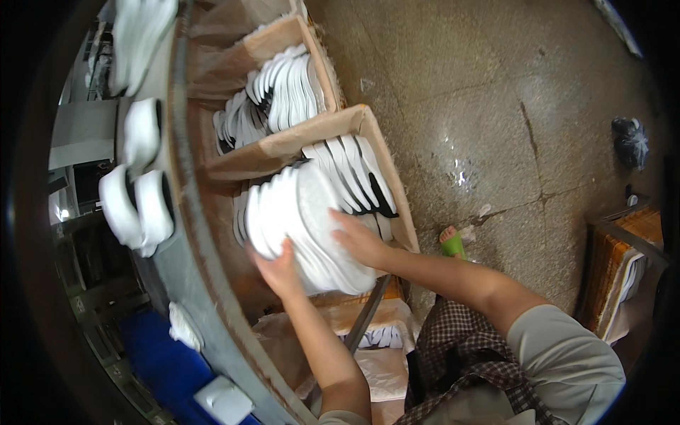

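Note:
Between my two hands is a thick stack of white insole-shaped pads, pressed together and slightly smeared by motion. My left hand grips its near left side, thumb up along the pads. On the right side my right hand is pressed to the stack with its fingers along the outer pad. The stack is over a lined bin. In that bin, beyond my right hand, stands a row of similar white pads with black ends. More pads show partly behind the stack at the bin's left.
A second lined bin beyond holds rows of white pads. Along the left runs a bench carrying several white pads and a crumpled white cloth or glove. At right stands an orange wicker-like crate on the wet floor.

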